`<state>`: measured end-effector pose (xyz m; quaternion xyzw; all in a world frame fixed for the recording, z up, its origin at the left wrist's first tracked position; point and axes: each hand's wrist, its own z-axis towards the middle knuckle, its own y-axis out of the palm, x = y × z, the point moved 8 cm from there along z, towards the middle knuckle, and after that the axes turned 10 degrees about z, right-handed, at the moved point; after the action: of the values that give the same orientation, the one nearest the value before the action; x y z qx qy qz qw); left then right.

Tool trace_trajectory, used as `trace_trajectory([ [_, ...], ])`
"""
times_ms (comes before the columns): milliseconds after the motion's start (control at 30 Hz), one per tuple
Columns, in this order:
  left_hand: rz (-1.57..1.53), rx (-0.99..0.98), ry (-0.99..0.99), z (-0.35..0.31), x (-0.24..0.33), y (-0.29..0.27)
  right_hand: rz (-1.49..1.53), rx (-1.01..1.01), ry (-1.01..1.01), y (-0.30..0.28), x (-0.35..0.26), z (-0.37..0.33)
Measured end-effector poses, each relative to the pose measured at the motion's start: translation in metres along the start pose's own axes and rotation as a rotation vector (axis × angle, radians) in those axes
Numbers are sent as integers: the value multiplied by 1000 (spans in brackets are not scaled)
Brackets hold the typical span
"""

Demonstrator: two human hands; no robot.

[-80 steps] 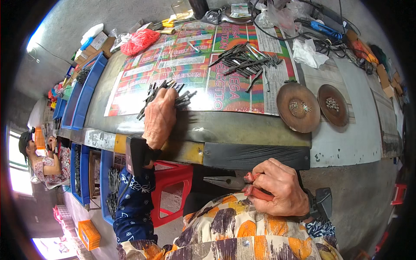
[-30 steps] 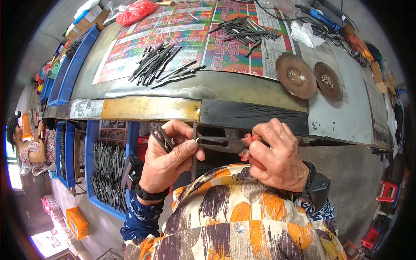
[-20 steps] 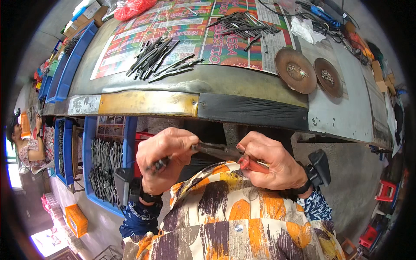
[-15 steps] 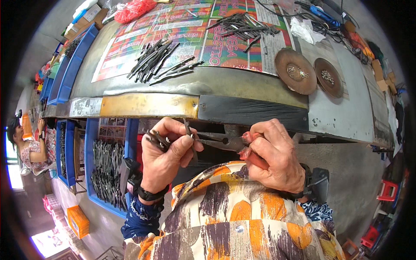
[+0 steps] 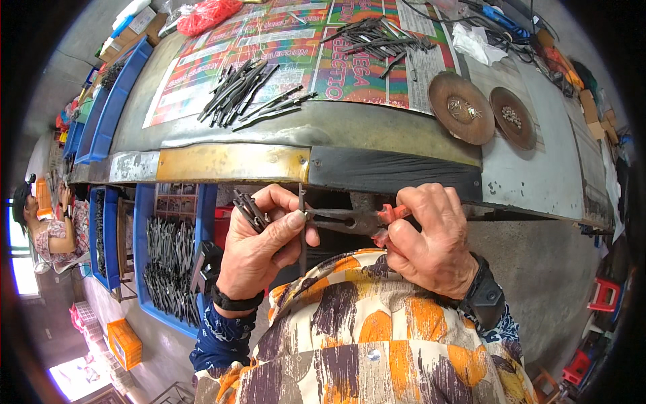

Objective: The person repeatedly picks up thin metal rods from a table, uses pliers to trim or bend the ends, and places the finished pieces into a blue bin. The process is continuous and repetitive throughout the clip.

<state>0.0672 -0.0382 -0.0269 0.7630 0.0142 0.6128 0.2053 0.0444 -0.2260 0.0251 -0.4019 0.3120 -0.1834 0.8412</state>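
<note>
Within left hand (image 5: 259, 239): pinched dark strip (image 5: 302, 198); pliers (image 5: 364, 223) at its right.

The pliers (image 5: 363, 223) look dull metal with glossy plastic grips (image 5: 387, 215), the strips (image 5: 237, 95) matt, the sheet (image 5: 269, 42) glossy, the bin (image 5: 141, 236) smooth plastic.

Your left hand (image 5: 266, 236) pinched one dark strip (image 5: 303, 200) and held a bundle of others (image 5: 249, 211), while your right hand (image 5: 434, 239) gripped red-handled pliers (image 5: 365, 223), their tips at that strip. Two piles of strips (image 5: 239, 94) and two brown dishes (image 5: 464, 133) lay on the table (image 5: 377, 128).
</note>
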Motion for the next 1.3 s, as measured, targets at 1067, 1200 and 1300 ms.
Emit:
trace_trajectory([
  [1067, 1270, 201, 355, 70, 80, -31, 411, 122, 143, -7, 27, 3],
  [1200, 1500, 221, 662, 89, 94, -21, 415, 122, 131, -9, 30, 6],
  [1300, 1521, 247, 675, 105, 93, -28, 422, 105, 128, -8, 32, 7],
])
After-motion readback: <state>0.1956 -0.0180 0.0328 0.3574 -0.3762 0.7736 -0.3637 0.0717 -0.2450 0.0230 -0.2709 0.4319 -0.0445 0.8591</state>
